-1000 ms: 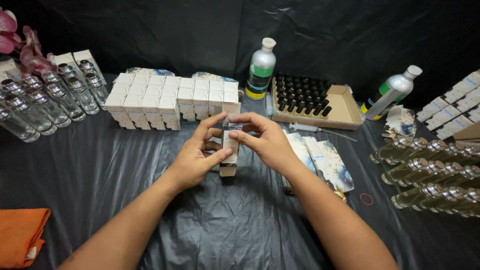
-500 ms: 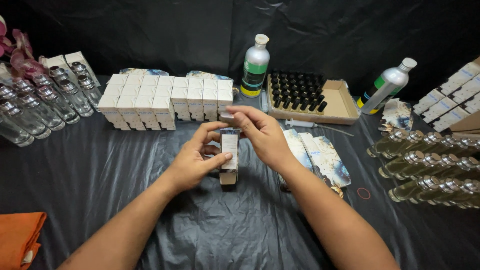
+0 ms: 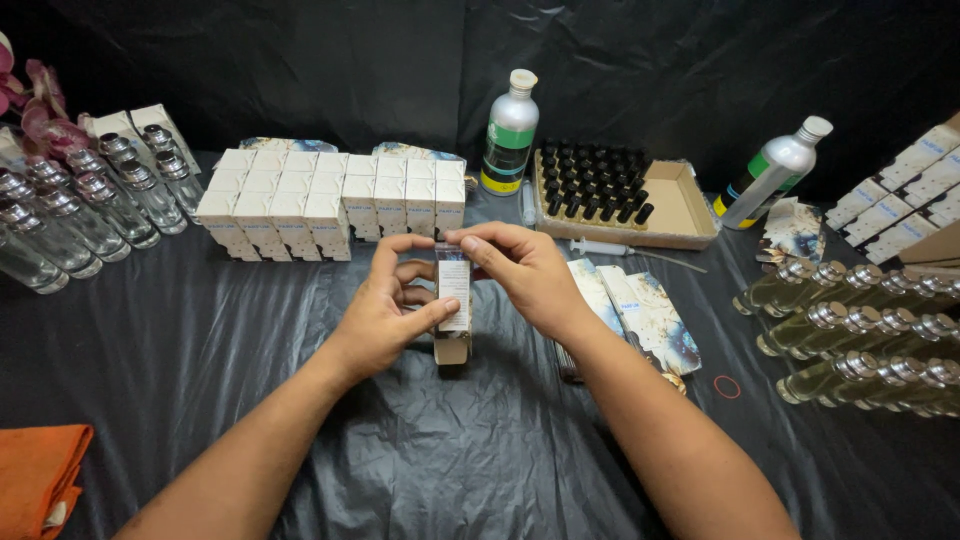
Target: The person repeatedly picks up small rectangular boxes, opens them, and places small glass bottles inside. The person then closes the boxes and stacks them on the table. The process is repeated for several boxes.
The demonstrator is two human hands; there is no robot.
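1. Left hand [image 3: 385, 305]: fingers curled around a small bottle [image 3: 453, 290] with a white label, thumb pressed across the label front.
2. Right hand [image 3: 525, 275]: fingers pinched on the top of the same bottle, at cap level.
3. Bottle position: upright, centred above the desk [image 3: 200, 360], lower end seated in a small tan carton [image 3: 452, 350] resting on the black plastic sheet.
4. Behind the hands: block of closed white cartons [image 3: 330, 200] in rows.
5. Further back: open cardboard tray [image 3: 690, 215] with black-capped vials [image 3: 590, 180], flanked by two silver bottles with green labels [image 3: 510, 135].
6. Right of the right forearm: flat printed carton blanks [image 3: 645, 315].
7. Right edge: filled glass bottles lying in rows [image 3: 860, 330].
8. Left edge: empty glass bottles [image 3: 80, 200]; orange cloth [image 3: 35, 475] at lower left corner.
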